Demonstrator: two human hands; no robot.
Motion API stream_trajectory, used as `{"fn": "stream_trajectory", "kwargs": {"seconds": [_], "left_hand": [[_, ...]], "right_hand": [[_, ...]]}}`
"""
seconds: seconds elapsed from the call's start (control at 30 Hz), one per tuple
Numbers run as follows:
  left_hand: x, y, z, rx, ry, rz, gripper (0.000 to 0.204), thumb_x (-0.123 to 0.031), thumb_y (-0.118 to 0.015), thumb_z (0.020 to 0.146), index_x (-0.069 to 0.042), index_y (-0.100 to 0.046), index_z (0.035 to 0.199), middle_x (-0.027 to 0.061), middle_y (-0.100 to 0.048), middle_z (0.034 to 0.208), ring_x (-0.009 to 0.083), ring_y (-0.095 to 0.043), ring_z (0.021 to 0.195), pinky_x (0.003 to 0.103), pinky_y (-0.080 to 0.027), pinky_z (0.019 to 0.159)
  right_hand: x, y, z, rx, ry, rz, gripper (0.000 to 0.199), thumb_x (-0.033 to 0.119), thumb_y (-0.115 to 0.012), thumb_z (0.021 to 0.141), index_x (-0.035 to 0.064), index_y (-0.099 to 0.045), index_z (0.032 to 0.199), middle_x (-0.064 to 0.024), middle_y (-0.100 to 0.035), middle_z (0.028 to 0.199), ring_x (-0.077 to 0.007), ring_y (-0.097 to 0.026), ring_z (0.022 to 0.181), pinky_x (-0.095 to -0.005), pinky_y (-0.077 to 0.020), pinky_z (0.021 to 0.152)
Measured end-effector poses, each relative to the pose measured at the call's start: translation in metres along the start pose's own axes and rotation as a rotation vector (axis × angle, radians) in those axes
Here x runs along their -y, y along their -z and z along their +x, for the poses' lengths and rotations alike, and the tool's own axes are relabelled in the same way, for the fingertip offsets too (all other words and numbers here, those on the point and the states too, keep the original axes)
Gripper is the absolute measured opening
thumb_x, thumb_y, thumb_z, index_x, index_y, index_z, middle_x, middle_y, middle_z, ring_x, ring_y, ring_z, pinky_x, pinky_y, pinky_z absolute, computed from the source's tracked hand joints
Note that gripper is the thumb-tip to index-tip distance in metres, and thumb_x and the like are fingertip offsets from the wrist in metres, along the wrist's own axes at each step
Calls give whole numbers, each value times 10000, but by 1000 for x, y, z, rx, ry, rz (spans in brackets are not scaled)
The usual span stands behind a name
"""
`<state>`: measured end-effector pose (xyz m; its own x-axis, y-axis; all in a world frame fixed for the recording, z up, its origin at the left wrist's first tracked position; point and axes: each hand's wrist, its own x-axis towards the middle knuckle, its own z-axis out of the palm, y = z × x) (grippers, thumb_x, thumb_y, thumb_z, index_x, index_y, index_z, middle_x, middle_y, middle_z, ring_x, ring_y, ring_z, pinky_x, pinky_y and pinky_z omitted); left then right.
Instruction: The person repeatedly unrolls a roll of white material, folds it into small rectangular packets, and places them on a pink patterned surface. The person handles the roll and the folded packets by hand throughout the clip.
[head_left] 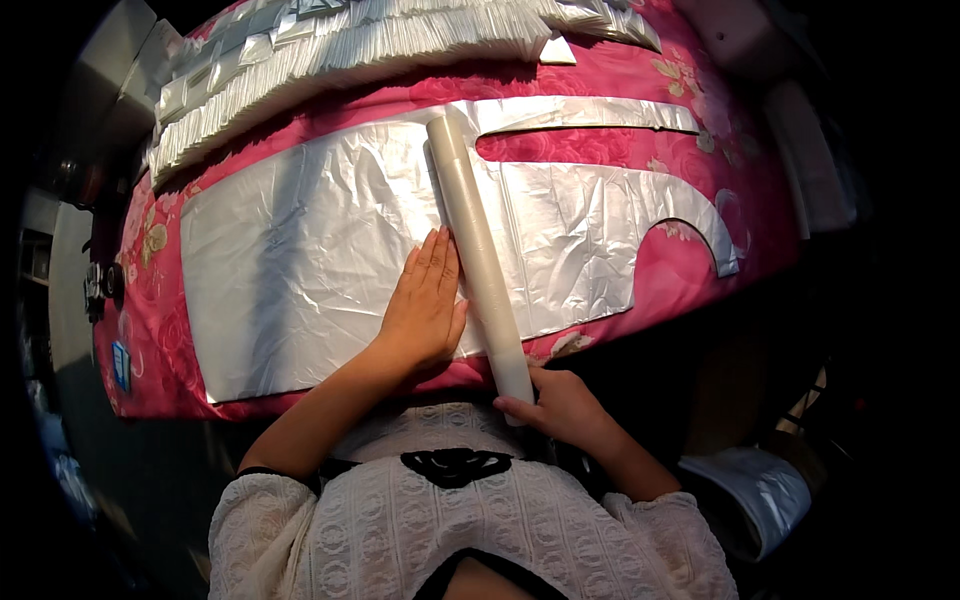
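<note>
A thin, silvery-white plastic sheet [350, 220] lies flat and wrinkled on the table, with strap-like cut-outs at its right end. Across its middle rests a long pale tube [470, 220], slanting from the far side down to the near edge. My left hand [430, 300] is laid on the sheet, fingers stretched out, just left of the tube; its fingertips come close to or touch the tube. At the near end, my right hand [550, 405] grips the tube with the thumb over it, by the table's front edge.
A pink floral cloth [160, 340] covers the table. Long rows of folded white plastic pieces [370, 55] stand packed along the back. A small blue packet [121, 366] lies at the left edge. At lower right, a silvery bag-like thing [755, 490] sits below table height.
</note>
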<state>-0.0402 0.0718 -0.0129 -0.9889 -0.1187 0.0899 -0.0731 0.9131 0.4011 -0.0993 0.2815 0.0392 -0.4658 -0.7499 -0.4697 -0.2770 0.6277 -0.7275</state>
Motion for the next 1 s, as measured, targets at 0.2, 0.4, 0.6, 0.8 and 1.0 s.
{"fn": "stream_trajectory", "kwargs": {"seconds": [0.2,0.4,0.6,0.8,1.0], "left_hand": [[-5,-2,3,70,41,140,717,-250,-450,791,158,-210,1328,306,-168,1419,393,-119,1353,446,-96,1106],[-4,-4,7,76,28,106,739,-235,-479,759,162,-217,1325,315,-174,1413,398,-131,1350,467,-128,1098],[-4,0,3,94,64,103,728,-262,-473,772,170,-245,1311,311,-182,1413,391,-136,1351,446,-116,1104],[-7,0,6,72,50,75,726,-248,-472,766,163,-238,1317,307,-183,1414,389,-135,1351,448,-116,1104],[-6,2,4,6,65,35,688,-218,-475,770,163,-264,1303,319,-211,1396,406,-178,1336,459,-155,1093]], "right_hand": [[23,46,80,29,28,-127,577,517,-519,838,-46,-622,763,-208,-619,700,-307,-610,598,-384,-478,623],[34,91,234,87,-75,936,397,380,-509,906,-12,-560,938,-97,-628,870,-159,-611,739,-285,-507,666],[-11,150,279,-285,296,1977,215,186,-417,946,14,-511,1032,-125,-613,1046,-273,-594,988,-437,-469,878],[-66,274,220,-132,789,1818,309,229,-376,959,12,-514,1130,-119,-596,1137,-254,-572,1045,-424,-451,910],[143,91,194,-337,871,698,338,223,-408,962,-4,-559,1162,-111,-614,1112,-192,-558,1054,-278,-406,917]]}}
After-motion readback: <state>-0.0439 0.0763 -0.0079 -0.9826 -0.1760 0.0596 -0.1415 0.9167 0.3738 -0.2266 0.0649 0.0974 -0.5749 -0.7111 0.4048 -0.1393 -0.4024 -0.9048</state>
